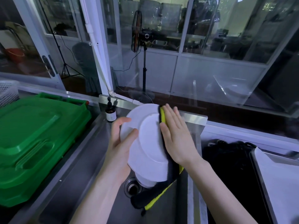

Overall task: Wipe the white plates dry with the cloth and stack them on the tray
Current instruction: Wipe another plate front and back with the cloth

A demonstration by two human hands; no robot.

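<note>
1. Your cloth (145, 201) hangs limp and soft toward the drain of the sink (72, 191).
2. The plate (150, 139), tilted above the sink's middle, is stiff and breakable and probably slick when wet, so hold it by the rim.
3. Your left grip (123, 143) clamps the plate's left rim, thumb on its face.
4. Your right grip (176, 136) lies flat, fingers straight, pressing the cloth against the plate's right edge.

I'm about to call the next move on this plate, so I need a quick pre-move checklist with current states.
1. Left hand grips the white plate by its left rim: ok.
2. Right hand presses the black-and-yellow cloth flat on the plate: ok.
3. Plate held above the steel sink: ok.
4. Plate wiped dry: cannot tell.
5. Room on the tray at right: cannot tell, it is mostly out of frame.
</note>
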